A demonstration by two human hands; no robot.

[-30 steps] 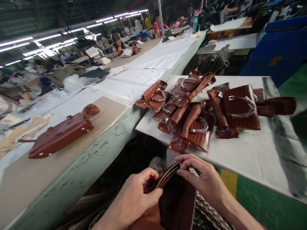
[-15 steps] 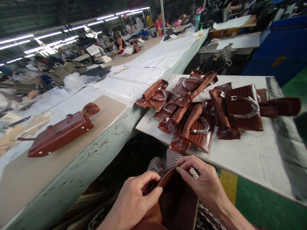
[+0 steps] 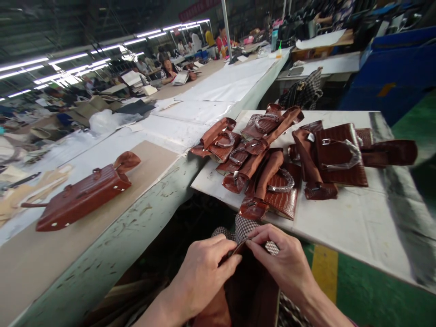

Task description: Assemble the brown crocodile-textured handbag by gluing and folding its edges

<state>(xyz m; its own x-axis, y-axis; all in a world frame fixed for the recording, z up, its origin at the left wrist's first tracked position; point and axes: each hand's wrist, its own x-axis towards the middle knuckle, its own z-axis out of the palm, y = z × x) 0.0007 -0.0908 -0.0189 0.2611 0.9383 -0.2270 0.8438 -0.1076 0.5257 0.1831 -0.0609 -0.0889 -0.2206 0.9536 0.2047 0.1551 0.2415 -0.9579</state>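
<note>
A brown leather handbag piece point(image 3: 269, 295) rests over my lap, its dark inside facing up. My left hand point(image 3: 204, 272) pinches its upper edge between thumb and fingers. Close beside it, my right hand point(image 3: 281, 259) grips the same edge with thumb and forefinger. The lower part of the piece is partly hidden behind my hands and in shadow. Checked cloth point(image 3: 245, 227) shows just beyond my fingertips.
Several brown crocodile-patterned bag parts with plastic-wrapped handles point(image 3: 282, 181) lie on a white board point(image 3: 340, 227) ahead. A finished-looking brown handbag point(image 3: 85, 195) lies on the long table point(image 3: 163, 159) at left. A blue bin point(image 3: 384, 77) stands far right.
My left hand has shifted right and slightly up along the edge, closer to my right hand. The camera view has tilted slightly. Both hands keep their hold.
</note>
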